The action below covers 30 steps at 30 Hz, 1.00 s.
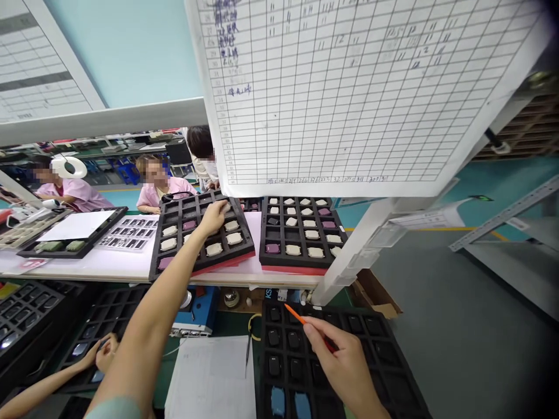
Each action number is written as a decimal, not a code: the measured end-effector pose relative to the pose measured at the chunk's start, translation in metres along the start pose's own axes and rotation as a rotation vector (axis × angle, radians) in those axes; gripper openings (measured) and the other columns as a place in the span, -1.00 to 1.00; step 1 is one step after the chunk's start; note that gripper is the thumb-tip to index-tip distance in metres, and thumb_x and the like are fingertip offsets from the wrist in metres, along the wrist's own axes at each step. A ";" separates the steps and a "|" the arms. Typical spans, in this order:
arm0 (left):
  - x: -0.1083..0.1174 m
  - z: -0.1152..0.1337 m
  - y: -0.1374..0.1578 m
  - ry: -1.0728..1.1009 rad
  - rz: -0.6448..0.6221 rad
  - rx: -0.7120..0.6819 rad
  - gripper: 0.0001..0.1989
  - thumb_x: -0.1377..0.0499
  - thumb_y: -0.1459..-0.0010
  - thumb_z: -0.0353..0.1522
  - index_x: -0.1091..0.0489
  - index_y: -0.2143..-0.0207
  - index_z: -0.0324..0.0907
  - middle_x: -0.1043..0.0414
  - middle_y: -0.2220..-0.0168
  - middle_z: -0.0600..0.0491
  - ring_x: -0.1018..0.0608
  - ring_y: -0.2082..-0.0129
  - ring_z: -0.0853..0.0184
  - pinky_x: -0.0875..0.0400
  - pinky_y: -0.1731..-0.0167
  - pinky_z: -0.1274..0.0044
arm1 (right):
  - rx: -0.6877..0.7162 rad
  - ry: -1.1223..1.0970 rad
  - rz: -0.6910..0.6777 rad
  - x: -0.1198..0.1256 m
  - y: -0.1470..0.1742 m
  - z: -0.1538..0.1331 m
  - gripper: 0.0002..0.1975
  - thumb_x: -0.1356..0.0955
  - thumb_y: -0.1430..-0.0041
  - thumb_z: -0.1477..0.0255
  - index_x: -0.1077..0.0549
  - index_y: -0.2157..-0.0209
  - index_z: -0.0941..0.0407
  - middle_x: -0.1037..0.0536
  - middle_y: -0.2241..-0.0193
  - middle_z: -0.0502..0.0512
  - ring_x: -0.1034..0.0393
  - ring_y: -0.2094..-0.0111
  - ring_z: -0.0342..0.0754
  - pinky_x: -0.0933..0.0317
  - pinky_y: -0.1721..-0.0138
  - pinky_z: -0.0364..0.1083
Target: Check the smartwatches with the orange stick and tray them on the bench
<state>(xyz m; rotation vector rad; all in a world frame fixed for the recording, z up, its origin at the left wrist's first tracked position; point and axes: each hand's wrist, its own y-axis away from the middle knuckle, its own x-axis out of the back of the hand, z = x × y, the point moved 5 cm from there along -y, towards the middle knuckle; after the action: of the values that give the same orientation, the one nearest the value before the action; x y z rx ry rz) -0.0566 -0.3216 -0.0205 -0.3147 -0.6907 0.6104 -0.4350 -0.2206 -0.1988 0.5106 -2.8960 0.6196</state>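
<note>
My left hand [213,219] reaches across to the upper shelf, over a black compartment tray [244,240] of cream and purple rounded pieces. Its fingers are bent together at a compartment near the far side; what they grip is hidden. My right hand [343,361] is closed around a thin orange pen-like stick [295,314], its tip pointing up and left. Under that hand lies a lower black tray [395,381] with black rounded cases [273,366] and two blue pieces [278,401] in its compartments.
A second tray [262,256] of cream and purple pieces stands at right on the shelf, near a white post [356,250]. Paper sheets [209,372] lie below. A co-worker's hands [106,353] work at lower left. A gridded chart [349,116] hangs ahead.
</note>
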 end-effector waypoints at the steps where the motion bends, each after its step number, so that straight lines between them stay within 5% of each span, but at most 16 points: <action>1: 0.001 -0.009 -0.013 -0.015 -0.010 0.003 -0.75 -0.25 0.05 -0.61 -0.54 0.27 -0.29 -0.48 0.09 -0.17 -0.42 -0.07 0.06 -0.11 -0.23 0.33 | 0.001 0.001 -0.003 0.000 0.001 0.000 -0.63 -0.31 -0.30 0.15 -0.65 0.22 0.09 -0.59 0.41 0.06 -0.50 0.44 -0.07 -0.42 0.35 -0.24; 4: -0.001 -0.024 -0.024 -0.053 -0.033 -0.001 -0.68 -0.20 0.14 -0.67 -0.53 0.30 -0.28 -0.50 0.13 -0.14 -0.43 -0.06 0.04 -0.10 -0.24 0.29 | -0.016 0.005 0.003 0.002 0.001 0.005 -0.62 -0.31 -0.29 0.13 -0.66 0.22 0.10 -0.59 0.40 0.08 -0.49 0.44 -0.07 -0.42 0.33 -0.22; 7: -0.015 -0.014 -0.008 -0.082 -0.030 -0.052 -0.58 -0.18 0.16 -0.66 -0.53 0.21 -0.24 -0.46 0.03 -0.11 -0.36 -0.13 0.04 -0.02 -0.29 0.29 | -0.072 -0.004 0.002 0.006 0.002 0.015 -0.58 -0.31 -0.29 0.10 -0.65 0.20 0.11 -0.55 0.46 0.09 -0.46 0.45 -0.06 -0.41 0.34 -0.21; 10: -0.059 0.013 0.021 -0.112 -0.143 -0.193 -0.62 -0.21 0.15 -0.63 -0.54 0.24 -0.18 -0.44 0.04 -0.11 -0.34 -0.15 0.05 0.02 -0.30 0.30 | -0.118 -0.030 0.014 0.008 0.002 0.021 -0.55 -0.30 -0.28 0.08 -0.65 0.21 0.14 -0.47 0.55 0.07 -0.44 0.48 -0.06 -0.40 0.35 -0.20; 12: -0.104 0.023 0.044 -0.156 -0.351 -0.217 -0.77 -0.23 0.20 -0.63 -0.48 0.49 -0.16 -0.47 0.27 -0.11 -0.43 -0.02 0.02 -0.02 -0.28 0.24 | -0.128 -0.049 -0.001 0.006 0.002 0.023 -0.55 -0.31 -0.27 0.08 -0.65 0.20 0.14 -0.45 0.57 0.06 -0.43 0.48 -0.06 -0.39 0.37 -0.21; 15: -0.156 0.022 0.064 -0.199 -0.488 -0.169 -0.67 -0.24 0.36 -0.71 -0.20 0.77 -0.17 -0.24 0.63 -0.02 -0.51 0.18 -0.04 -0.12 -0.19 0.13 | -0.131 -0.065 -0.022 0.003 0.003 0.023 -0.57 -0.31 -0.27 0.08 -0.65 0.19 0.11 -0.47 0.54 0.07 -0.42 0.48 -0.06 -0.38 0.36 -0.21; 19: -0.183 0.018 0.071 -0.245 -0.524 -0.143 -0.57 -0.22 0.42 -0.75 -0.07 0.82 -0.17 -0.14 0.70 -0.01 -0.52 0.25 -0.07 -0.20 -0.12 0.13 | -0.172 -0.080 0.031 0.005 0.009 0.027 -0.59 -0.34 -0.23 0.06 -0.66 0.19 0.07 -0.54 0.47 0.09 -0.45 0.43 -0.02 -0.39 0.31 -0.20; 24: -0.153 0.028 0.059 -0.282 -0.457 -0.131 -0.68 -0.25 0.28 -0.68 -0.22 0.72 -0.18 -0.34 0.55 -0.13 -0.51 0.16 -0.03 -0.23 -0.12 0.20 | -0.221 -0.083 0.004 0.010 0.015 0.043 -0.54 -0.36 -0.19 0.01 -0.66 0.19 0.08 -0.57 0.43 0.11 -0.47 0.44 -0.02 -0.38 0.41 -0.23; 28: -0.077 0.025 0.009 -0.342 -0.298 -0.066 -0.94 -0.25 0.02 -0.51 -0.43 0.44 -0.24 -0.46 0.30 -0.17 -0.45 0.01 0.06 -0.20 -0.16 0.28 | -0.249 -0.067 -0.061 0.011 0.013 0.056 -0.51 -0.37 -0.14 -0.02 -0.67 0.18 0.09 -0.59 0.39 0.12 -0.47 0.46 -0.03 -0.37 0.46 -0.26; 30: -0.037 0.017 -0.019 -0.421 -0.227 -0.037 -0.83 -0.24 -0.11 -0.37 -0.45 0.25 -0.30 -0.46 0.15 -0.19 -0.42 -0.04 0.13 -0.24 -0.14 0.33 | -0.276 -0.088 -0.078 0.008 0.012 0.058 -0.50 -0.36 -0.15 -0.02 -0.66 0.16 0.09 -0.59 0.41 0.12 -0.46 0.47 -0.03 -0.35 0.48 -0.26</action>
<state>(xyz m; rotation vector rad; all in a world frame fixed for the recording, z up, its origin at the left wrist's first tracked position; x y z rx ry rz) -0.0827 -0.3586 -0.0175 -0.1378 -1.1265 0.4492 -0.4503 -0.2369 -0.2541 0.6213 -2.9583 0.1855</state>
